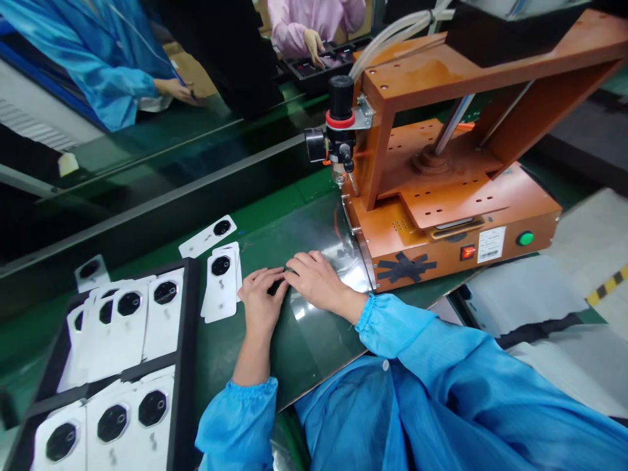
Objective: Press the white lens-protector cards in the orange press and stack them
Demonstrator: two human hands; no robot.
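Note:
My left hand (262, 293) and my right hand (313, 278) meet at the fingertips over the green work surface (294, 350). The fingers of both are bent and pinched around something small and dark, too hidden to name. Just left of my left hand lies a small stack of white cards (222, 297), each with a black octagonal patch. Another white card (199, 243) lies at an angle behind that stack. To the right of my hands stands an orange press machine (407, 252) with a lit red switch and a green button.
A black divided tray (186, 340) at the left holds several white cards. One card (93, 273) lies behind it. A pressure regulator (340, 124) juts from the press. Wrapped stacks (527, 294) lie at the right. Two people work across the line.

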